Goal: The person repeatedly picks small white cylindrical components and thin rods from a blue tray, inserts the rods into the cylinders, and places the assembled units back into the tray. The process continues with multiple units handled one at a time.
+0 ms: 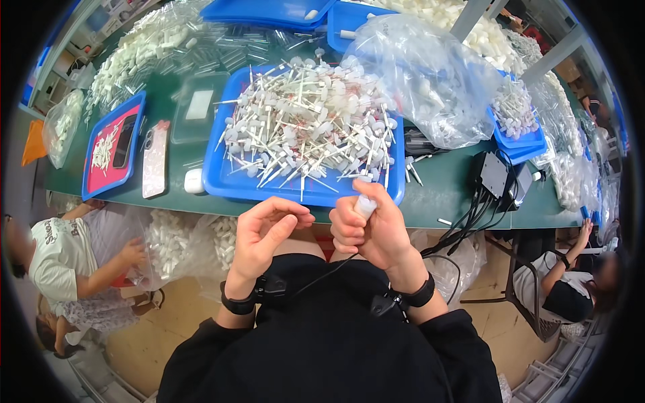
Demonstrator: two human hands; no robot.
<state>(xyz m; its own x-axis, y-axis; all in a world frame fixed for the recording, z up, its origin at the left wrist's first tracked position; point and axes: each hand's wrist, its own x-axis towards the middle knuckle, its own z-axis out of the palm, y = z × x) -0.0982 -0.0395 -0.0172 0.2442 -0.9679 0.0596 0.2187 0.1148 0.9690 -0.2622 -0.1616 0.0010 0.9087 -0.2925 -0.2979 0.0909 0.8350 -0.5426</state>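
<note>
My right hand [371, 225] is closed around a small white cylindrical cap-like piece [365, 207], whose pale end sticks out above the curled fingers. The rest of that piece is hidden in the fist. To its left, my left hand [267, 234] hangs with fingers loosely curved and apart, and nothing shows in it. Both hands are just in front of the near edge of a blue tray [269, 193]. Heaped in the tray are many thin white sticks with round whitish ends [309, 127]. A black band sits on each wrist.
Left of the tray lie a phone [154, 160], a white earphone case [193, 181] and a smaller blue tray [138, 111]. A plastic bag [437, 74] slumps at the right, near black boxes with cables [490, 178]. Other people sit at both sides.
</note>
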